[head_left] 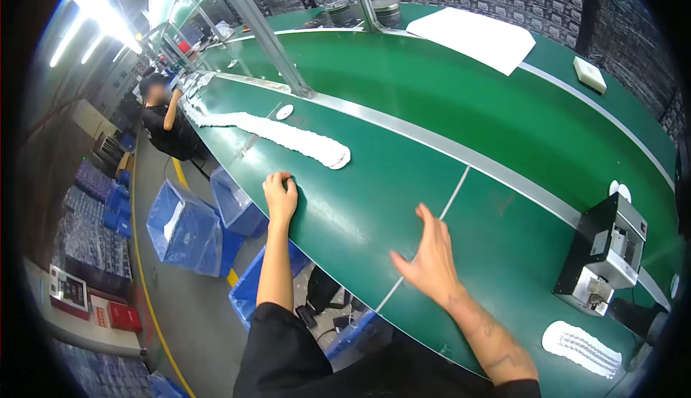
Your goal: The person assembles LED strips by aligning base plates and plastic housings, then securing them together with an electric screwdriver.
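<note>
My left hand [281, 196] is over the green tabletop [345, 211] near its front edge, fingers curled together; anything inside them is hidden. My right hand [430, 254] is farther right above the same top, thumb and fingers apart, holding nothing. Beyond my left hand lies a long overlapping row of thin white round pieces [288, 136], reaching away to the far left. One loose white disc [285, 111] rests behind that row. A shorter bunch of white pieces with ridged edges [581, 349] lies at the near right, apart from my right hand.
A black and silver machine [604, 254] stands at the right. Behind the worktop runs a green conveyor belt [432, 88], with a metal post [263, 31] between. Blue lined bins [183, 229] stand on the floor to the left. A co-worker [169, 121] sits farther along.
</note>
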A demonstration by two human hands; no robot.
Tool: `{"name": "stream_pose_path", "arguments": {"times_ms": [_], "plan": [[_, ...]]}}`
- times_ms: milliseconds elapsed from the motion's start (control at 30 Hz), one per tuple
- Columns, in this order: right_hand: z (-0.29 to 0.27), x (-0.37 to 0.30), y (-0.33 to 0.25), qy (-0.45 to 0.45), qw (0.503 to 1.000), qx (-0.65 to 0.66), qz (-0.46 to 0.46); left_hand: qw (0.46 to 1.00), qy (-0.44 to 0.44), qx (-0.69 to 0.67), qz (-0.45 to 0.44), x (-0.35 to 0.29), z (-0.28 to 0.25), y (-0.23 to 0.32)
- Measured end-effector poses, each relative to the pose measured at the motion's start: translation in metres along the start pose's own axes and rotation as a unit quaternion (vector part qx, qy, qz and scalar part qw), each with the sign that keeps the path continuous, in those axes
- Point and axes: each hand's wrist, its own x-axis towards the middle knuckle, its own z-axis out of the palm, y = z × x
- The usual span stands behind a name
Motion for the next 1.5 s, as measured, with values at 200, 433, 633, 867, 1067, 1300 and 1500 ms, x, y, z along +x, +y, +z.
{"name": "stream_pose_path", "arguments": {"times_ms": [200, 433, 633, 867, 1067, 1300, 1500], "plan": [[0.073, 0.131, -0.017, 0.047, 0.997, -0.045, -0.027, 0.998, 0.025, -0.036, -0.039, 0.012, -0.02, 0.01], [0.107, 0.198, -0.021, 0.043, 0.997, -0.06, -0.022, 0.993, 0.018, -0.074, -0.088, 0.011, -0.018, 0.021], [0.113, 0.208, -0.016, 0.032, 0.998, -0.044, -0.018, 0.991, 0.008, -0.069, -0.112, 0.011, -0.021, 0.021], [0.111, 0.205, -0.013, 0.043, 0.996, -0.063, -0.047, 0.992, 0.005, -0.065, -0.107, 0.011, -0.021, 0.024], [0.116, 0.211, -0.015, 0.062, 0.993, -0.071, -0.075, 0.995, 0.011, -0.042, -0.085, 0.011, -0.018, 0.024], [0.117, 0.208, -0.015, 0.049, 0.994, -0.076, -0.068, 0.995, 0.013, -0.05, -0.088, 0.012, -0.019, 0.023], [0.111, 0.189, -0.015, 0.046, 0.993, -0.08, -0.079, 0.994, 0.019, -0.055, -0.095, 0.012, -0.019, 0.021]]}}
